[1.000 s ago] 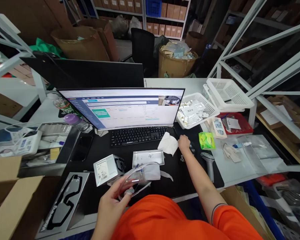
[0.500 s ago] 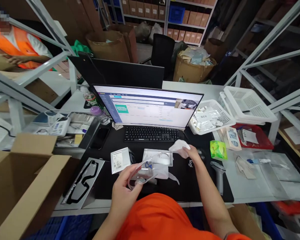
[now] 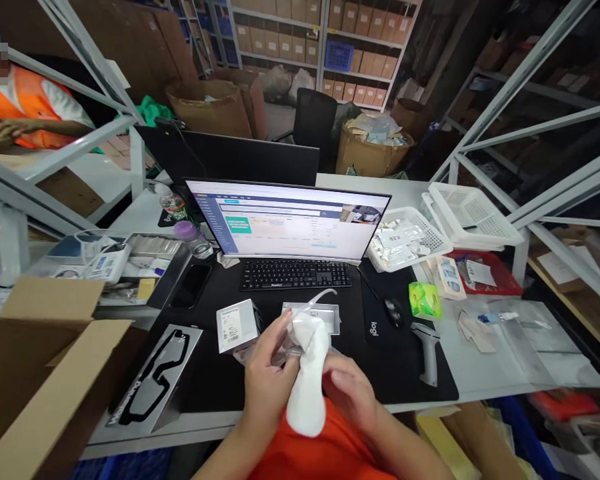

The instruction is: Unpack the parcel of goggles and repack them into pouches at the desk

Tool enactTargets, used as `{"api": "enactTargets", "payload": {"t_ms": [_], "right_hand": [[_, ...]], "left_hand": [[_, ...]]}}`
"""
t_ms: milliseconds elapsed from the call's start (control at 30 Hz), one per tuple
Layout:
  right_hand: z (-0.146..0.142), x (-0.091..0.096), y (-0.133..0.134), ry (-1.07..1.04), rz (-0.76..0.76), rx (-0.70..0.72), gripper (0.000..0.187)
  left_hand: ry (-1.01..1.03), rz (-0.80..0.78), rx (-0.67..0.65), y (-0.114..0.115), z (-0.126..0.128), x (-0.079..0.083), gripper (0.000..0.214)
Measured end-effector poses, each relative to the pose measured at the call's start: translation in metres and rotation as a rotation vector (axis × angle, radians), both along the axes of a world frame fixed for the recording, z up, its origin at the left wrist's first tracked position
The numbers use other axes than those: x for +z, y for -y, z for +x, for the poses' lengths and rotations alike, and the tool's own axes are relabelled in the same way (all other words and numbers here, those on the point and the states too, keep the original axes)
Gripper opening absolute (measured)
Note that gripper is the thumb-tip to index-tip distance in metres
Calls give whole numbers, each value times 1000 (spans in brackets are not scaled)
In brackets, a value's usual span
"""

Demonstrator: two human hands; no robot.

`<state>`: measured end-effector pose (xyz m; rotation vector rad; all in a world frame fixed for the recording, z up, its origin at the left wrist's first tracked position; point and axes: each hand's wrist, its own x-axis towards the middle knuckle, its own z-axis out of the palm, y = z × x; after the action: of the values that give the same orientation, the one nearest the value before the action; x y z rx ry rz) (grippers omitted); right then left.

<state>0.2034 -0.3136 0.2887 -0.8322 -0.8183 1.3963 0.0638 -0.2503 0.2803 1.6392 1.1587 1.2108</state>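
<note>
My left hand (image 3: pixel 269 379) is closed around a pair of clear glasses (image 3: pixel 300 319), held just above the black desk mat (image 3: pixel 210 373). My right hand (image 3: pixel 349 390) grips a white cloth (image 3: pixel 307 373) pressed against the glasses, and the cloth hangs down between both hands. Just behind my hands lie a small grey box (image 3: pixel 236 324) and a flat silver tray (image 3: pixel 314 315). Beyond them stand the keyboard (image 3: pixel 295 274) and the lit monitor (image 3: pixel 290 219).
A mouse (image 3: pixel 394 310), a barcode scanner (image 3: pixel 429 350) and a green packet (image 3: pixel 425 300) lie to the right. White baskets (image 3: pixel 473 213) sit at the back right. An open cardboard box (image 3: pixel 40 373) stands at left. Another person in orange (image 3: pixel 25 107) works at far left.
My right hand has picked up the white cloth from beside the mouse and brought it onto the glasses in my left hand. The camera has tilted up slightly.
</note>
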Motion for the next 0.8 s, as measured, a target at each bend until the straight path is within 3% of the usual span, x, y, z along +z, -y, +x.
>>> {"api": "enactTargets", "payload": {"t_ms": [133,300,600,800], "right_hand": [[-18,4,-25,204,24,-151,19],[-47,5,-38,280,-19,-438,32],[-30,34,-55,-57,-103,-385,55],[-38,25,-55,-82,-152,-503,48]], "left_hand": [[-102,212,22,8,-7,1,55],[-254,412,21,14,-12,0,65],[-235,472,-42,5,-11,16,69],[-255,479,-21,3,-9,8,74]]}}
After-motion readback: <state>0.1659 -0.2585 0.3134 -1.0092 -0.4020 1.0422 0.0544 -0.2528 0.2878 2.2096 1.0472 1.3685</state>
